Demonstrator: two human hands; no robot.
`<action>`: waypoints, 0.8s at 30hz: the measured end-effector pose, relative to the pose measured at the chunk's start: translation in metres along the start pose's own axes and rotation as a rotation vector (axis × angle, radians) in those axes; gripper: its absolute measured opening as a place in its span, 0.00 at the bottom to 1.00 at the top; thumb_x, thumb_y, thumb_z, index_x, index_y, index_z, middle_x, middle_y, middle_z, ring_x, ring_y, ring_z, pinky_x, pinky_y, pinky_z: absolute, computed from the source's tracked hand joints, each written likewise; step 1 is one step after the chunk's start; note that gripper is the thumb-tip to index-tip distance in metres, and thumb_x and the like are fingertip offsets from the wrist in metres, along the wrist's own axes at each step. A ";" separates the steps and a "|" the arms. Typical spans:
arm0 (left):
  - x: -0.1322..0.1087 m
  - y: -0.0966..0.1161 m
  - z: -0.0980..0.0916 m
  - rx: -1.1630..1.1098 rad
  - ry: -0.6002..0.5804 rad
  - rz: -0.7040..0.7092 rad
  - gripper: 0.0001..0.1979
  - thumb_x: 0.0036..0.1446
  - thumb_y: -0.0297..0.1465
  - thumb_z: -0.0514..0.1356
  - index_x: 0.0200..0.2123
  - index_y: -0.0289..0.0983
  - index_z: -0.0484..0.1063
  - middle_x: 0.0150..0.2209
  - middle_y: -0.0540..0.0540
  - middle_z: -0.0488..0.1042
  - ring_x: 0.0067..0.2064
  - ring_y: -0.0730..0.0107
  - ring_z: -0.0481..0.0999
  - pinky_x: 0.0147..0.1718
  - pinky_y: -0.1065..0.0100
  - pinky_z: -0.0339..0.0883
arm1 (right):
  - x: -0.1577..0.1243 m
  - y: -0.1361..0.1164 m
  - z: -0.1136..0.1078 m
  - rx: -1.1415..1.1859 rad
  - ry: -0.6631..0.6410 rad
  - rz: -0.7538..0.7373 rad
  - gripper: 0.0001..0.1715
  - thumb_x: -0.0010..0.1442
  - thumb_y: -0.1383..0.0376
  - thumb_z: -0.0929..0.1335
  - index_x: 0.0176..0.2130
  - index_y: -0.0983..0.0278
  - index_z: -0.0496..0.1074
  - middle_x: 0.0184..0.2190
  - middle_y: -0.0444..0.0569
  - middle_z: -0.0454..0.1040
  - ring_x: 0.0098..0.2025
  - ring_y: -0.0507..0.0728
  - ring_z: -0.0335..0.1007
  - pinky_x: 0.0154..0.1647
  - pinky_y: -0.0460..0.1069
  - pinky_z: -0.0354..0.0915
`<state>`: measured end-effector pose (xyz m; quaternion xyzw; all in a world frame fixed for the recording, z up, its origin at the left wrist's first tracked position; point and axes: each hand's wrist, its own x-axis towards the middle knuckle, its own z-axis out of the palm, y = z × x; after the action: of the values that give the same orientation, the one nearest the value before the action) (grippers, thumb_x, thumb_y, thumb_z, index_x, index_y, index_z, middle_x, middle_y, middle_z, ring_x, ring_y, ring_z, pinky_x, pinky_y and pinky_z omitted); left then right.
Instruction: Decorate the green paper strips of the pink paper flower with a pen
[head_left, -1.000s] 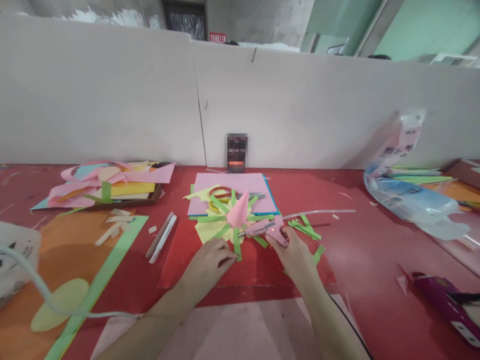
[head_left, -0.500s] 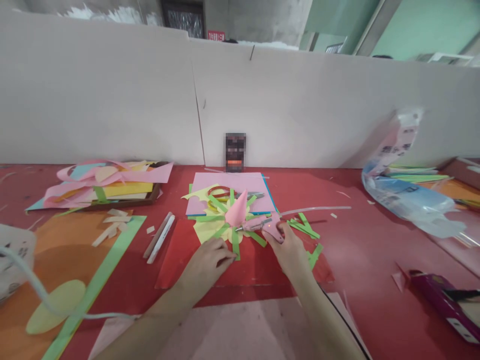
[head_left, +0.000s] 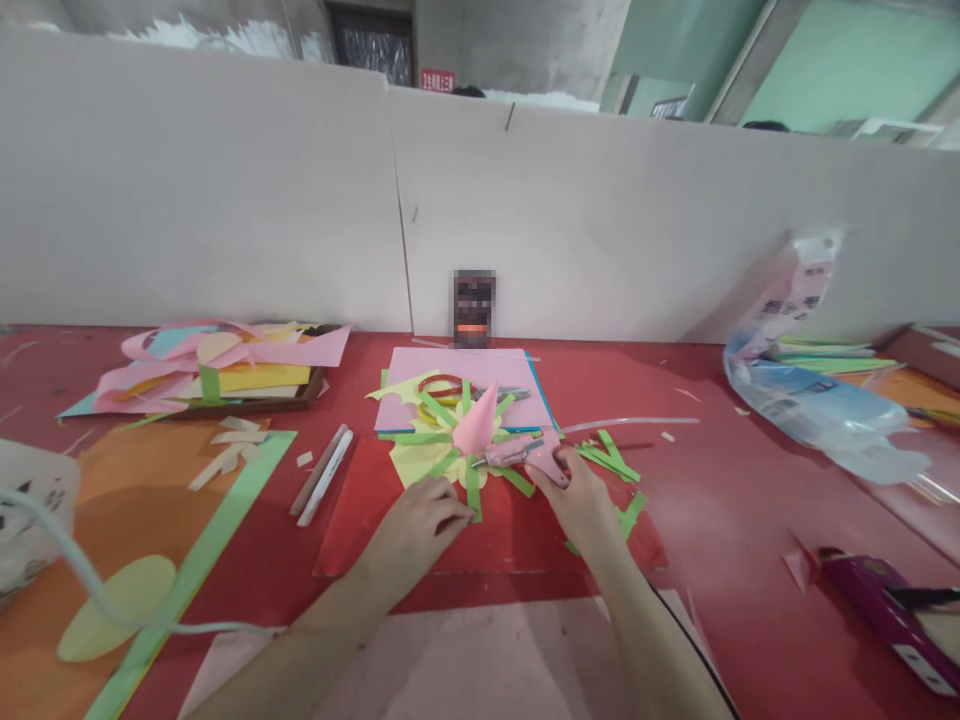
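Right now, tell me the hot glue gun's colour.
The hot glue gun is pink, clearest in the head view.

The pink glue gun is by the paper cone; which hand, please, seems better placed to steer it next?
Probably the right hand: it holds the glue gun, nozzle near the cone; the left hand is at a green strip.

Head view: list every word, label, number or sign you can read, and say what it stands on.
"卫生间…上三楼": red sign; one middle character unclear.
Plastic bag: printed characters, too blurred to read.
White pen: marks too small to read.
Dark upright object: pixelated, unreadable.
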<state>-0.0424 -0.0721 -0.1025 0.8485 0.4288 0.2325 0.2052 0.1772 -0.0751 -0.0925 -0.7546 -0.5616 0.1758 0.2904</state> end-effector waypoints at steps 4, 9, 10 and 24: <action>0.000 0.001 -0.001 0.002 -0.006 -0.002 0.08 0.59 0.29 0.56 0.32 0.39 0.76 0.30 0.48 0.69 0.35 0.69 0.68 0.35 0.69 0.63 | -0.001 0.001 0.002 -0.048 0.030 -0.009 0.16 0.55 0.51 0.62 0.35 0.60 0.62 0.31 0.48 0.73 0.35 0.59 0.69 0.28 0.47 0.55; 0.000 0.001 -0.001 0.001 -0.004 -0.007 0.09 0.59 0.29 0.55 0.32 0.39 0.76 0.31 0.48 0.69 0.36 0.69 0.68 0.36 0.69 0.63 | -0.002 -0.005 0.003 -0.079 0.063 -0.005 0.17 0.56 0.50 0.62 0.37 0.60 0.62 0.35 0.49 0.73 0.36 0.60 0.70 0.26 0.47 0.53; 0.001 0.001 -0.001 0.001 -0.004 -0.007 0.09 0.59 0.29 0.55 0.33 0.40 0.76 0.31 0.48 0.69 0.36 0.69 0.68 0.36 0.69 0.63 | -0.002 -0.005 0.002 -0.075 0.046 -0.009 0.16 0.56 0.50 0.62 0.37 0.59 0.63 0.35 0.49 0.73 0.35 0.59 0.70 0.26 0.47 0.53; 0.001 0.000 -0.001 0.003 -0.011 -0.005 0.09 0.59 0.29 0.55 0.33 0.40 0.76 0.31 0.48 0.69 0.36 0.69 0.68 0.36 0.68 0.63 | -0.001 -0.004 0.006 -0.069 0.037 -0.025 0.16 0.56 0.51 0.62 0.38 0.60 0.63 0.37 0.49 0.74 0.37 0.59 0.70 0.27 0.47 0.54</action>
<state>-0.0427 -0.0713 -0.1022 0.8490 0.4301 0.2266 0.2071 0.1705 -0.0744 -0.0948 -0.7600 -0.5714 0.1386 0.2767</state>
